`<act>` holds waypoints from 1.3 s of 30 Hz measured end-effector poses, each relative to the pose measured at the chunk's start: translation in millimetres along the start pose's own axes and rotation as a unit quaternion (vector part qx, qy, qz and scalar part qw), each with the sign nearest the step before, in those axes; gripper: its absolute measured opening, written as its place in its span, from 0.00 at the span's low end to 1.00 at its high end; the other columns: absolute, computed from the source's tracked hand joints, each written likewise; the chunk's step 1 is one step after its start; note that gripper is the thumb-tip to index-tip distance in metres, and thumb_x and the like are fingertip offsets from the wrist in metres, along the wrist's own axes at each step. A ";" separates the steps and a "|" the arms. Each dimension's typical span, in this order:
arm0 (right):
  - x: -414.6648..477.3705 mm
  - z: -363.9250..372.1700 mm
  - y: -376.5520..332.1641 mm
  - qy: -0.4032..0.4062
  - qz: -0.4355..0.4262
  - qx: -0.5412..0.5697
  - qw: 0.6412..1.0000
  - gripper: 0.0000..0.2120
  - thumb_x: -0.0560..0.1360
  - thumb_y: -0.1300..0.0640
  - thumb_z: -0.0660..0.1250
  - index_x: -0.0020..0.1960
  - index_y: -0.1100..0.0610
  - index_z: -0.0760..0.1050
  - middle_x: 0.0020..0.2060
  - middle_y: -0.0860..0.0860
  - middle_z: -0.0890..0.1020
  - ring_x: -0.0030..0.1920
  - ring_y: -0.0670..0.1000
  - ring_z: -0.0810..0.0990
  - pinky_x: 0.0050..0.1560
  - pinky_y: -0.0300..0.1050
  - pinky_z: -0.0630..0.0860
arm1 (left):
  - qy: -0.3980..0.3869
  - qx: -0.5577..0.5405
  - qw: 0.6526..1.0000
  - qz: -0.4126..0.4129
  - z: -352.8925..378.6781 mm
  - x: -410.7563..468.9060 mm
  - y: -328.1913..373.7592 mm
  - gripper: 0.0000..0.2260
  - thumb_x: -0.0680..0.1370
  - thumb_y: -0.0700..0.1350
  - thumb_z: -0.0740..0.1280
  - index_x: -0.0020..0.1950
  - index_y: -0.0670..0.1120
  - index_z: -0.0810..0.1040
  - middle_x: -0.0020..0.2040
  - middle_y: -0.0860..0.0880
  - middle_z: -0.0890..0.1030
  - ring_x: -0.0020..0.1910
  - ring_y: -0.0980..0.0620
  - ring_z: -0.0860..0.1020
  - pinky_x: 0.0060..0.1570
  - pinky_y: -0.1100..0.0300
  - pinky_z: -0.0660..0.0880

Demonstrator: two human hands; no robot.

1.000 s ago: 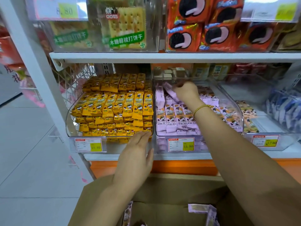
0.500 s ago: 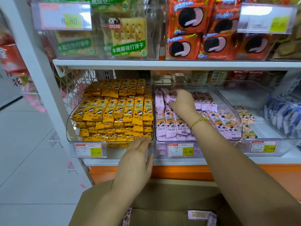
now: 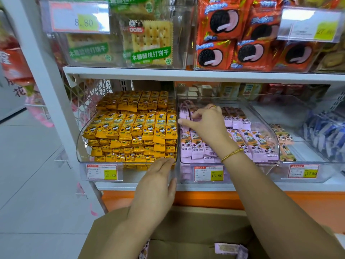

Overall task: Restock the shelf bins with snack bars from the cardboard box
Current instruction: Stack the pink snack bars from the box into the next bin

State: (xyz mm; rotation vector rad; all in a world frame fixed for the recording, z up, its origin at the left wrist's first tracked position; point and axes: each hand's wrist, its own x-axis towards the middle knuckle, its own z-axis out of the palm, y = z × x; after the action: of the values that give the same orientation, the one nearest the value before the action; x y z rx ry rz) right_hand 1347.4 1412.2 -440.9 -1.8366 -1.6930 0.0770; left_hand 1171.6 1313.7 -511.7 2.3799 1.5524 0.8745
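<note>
The purple snack bars (image 3: 188, 144) fill rows in the middle clear bin (image 3: 267, 128), with open floor at its back right. The right hand (image 3: 207, 124), fingers curled, pinches bars beside the left wall. The left hand (image 3: 156, 184) lies flat-fingered against the yellow bin (image 3: 80, 143) front, above the cardboard box (image 3: 186, 230).

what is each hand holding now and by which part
Left hand holds nothing. Fingers of right hand curl over back-row purple-wrapped snack bars; grip cannot be told.
</note>
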 end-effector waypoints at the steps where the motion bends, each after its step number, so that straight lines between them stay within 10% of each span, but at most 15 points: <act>1: 0.7 4.4 -1.6 -0.001 0.005 -0.017 1.000 0.25 0.70 0.35 0.67 0.42 0.58 0.83 0.44 0.52 0.77 0.59 0.55 0.68 0.61 0.49 0.66 | 0.003 0.000 1.000 0.000 -0.2 -0.2 0.3 0.23 0.80 0.48 0.60 0.75 0.53 0.60 0.74 0.57 0.63 0.73 0.59 0.59 0.63 0.74 0.50; 5: 8.4 16.5 -6.2 0.016 0.026 -0.035 0.999 0.20 0.71 0.42 0.68 0.31 0.57 0.79 0.42 0.54 0.82 0.56 0.57 0.72 0.56 0.50 0.68 | 0.002 -0.003 1.000 0.000 -1.1 0.3 1.8 0.23 0.80 0.48 0.61 0.75 0.52 0.61 0.73 0.56 0.63 0.72 0.59 0.59 0.62 0.75 0.50; 12: -0.1 13.9 -15.1 0.003 -0.006 -0.038 0.999 0.17 0.73 0.49 0.70 0.54 0.62 0.78 0.50 0.57 0.81 0.55 0.58 0.75 0.48 0.49 0.76 | 0.005 0.003 1.000 0.007 -1.2 -1.4 -0.1 0.23 0.80 0.48 0.60 0.75 0.53 0.60 0.74 0.57 0.62 0.73 0.60 0.58 0.59 0.77 0.47; 26: 12.4 9.6 -3.4 -0.095 -0.069 -0.032 0.992 0.26 0.73 0.54 0.71 0.70 0.49 0.71 0.69 0.60 0.67 0.70 0.61 0.61 0.68 0.52 0.63 | 0.005 0.004 1.000 0.002 -1.3 -1.1 1.4 0.24 0.79 0.47 0.61 0.75 0.52 0.61 0.73 0.57 0.63 0.73 0.60 0.59 0.60 0.76 0.48; 31: 23.3 7.9 2.5 -0.059 0.057 0.046 0.996 0.34 0.71 0.54 0.74 0.73 0.60 0.64 0.69 0.59 0.70 0.69 0.60 0.68 0.65 0.51 0.68 | 0.002 -0.001 1.000 0.006 0.8 -0.3 -1.0 0.24 0.79 0.47 0.61 0.75 0.53 0.61 0.73 0.58 0.63 0.73 0.60 0.59 0.60 0.76 0.48; 39: 47.0 14.8 -3.8 -0.061 0.104 0.020 0.993 0.19 0.74 0.52 0.71 0.59 0.64 0.76 0.53 0.59 0.81 0.52 0.58 0.80 0.53 0.49 0.78 | 0.007 -0.007 1.000 0.019 3.2 -0.4 -5.4 0.23 0.79 0.46 0.62 0.74 0.53 0.63 0.73 0.57 0.65 0.72 0.59 0.61 0.61 0.75 0.50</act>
State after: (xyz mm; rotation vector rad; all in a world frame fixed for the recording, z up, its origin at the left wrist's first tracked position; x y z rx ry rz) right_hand 1345.6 1461.1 -433.8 -2.0069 -1.5621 0.3128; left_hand 1169.1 1316.3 -516.8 2.4054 1.5057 0.9083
